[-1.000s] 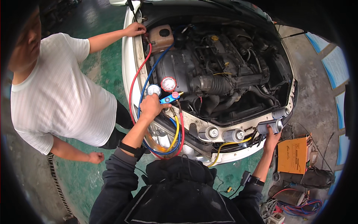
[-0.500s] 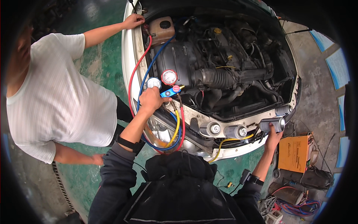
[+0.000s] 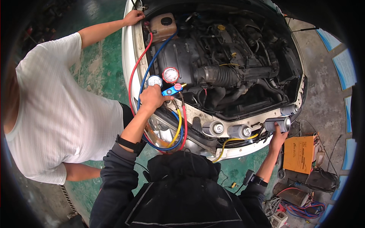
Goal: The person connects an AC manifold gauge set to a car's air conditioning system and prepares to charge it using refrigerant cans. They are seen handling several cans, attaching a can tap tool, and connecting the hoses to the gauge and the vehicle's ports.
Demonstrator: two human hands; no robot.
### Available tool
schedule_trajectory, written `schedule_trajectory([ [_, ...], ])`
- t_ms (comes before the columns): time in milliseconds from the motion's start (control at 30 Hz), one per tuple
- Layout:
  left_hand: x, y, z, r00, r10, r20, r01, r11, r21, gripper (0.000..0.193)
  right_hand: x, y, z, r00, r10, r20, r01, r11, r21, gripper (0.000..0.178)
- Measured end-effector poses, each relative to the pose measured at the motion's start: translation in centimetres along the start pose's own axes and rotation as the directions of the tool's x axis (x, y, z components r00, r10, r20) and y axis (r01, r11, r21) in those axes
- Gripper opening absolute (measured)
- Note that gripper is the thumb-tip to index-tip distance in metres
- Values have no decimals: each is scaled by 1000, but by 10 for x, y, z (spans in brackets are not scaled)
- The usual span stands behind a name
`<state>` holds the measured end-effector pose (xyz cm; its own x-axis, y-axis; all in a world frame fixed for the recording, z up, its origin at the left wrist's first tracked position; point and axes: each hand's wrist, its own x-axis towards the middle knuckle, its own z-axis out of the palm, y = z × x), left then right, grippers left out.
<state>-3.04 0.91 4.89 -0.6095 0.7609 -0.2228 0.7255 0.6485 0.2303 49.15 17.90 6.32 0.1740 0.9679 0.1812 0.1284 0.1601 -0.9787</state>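
Open engine bay of a white car (image 3: pixel 131 57), seen from above. The left hand (image 3: pixel 151 99) grips the blue body of a manifold gauge set (image 3: pixel 172 90), fingers closed around it just below the blue-faced gauge (image 3: pixel 154 81) and red-faced gauge (image 3: pixel 170 75). Red, blue and yellow hoses (image 3: pixel 178 127) loop down from it over the headlamp. The right hand (image 3: pixel 278 137) is wrapped around a silver cylindrical can (image 3: pixel 277 124) at the front edge of the bay; two similar cans (image 3: pixel 213 128) lie just beside it. An orange box (image 3: pixel 299 154) stands on the floor at right. A second person in a white shirt (image 3: pixel 57 110) rests a hand (image 3: pixel 134 17) on the fender.
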Motion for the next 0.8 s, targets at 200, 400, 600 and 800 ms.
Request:
schedule_trajectory([
  [200,0,-5,4,999,34,-38,-33,999,25,76,-1,-3,2,1000,7,3,-7,1000,-14,58],
  [400,-11,-5,-6,993,77,-93,-74,997,38,73,-1,2,0,1000,7,-2,-7,1000,-2,57],
  [600,-20,-11,5,957,222,-186,-178,958,224,50,1,7,-5,1000,9,-16,-9,1000,-4,56],
  [800,-2,-26,27,847,417,-330,-315,893,320,38,0,8,-4,1000,9,-12,-9,1000,10,57],
])
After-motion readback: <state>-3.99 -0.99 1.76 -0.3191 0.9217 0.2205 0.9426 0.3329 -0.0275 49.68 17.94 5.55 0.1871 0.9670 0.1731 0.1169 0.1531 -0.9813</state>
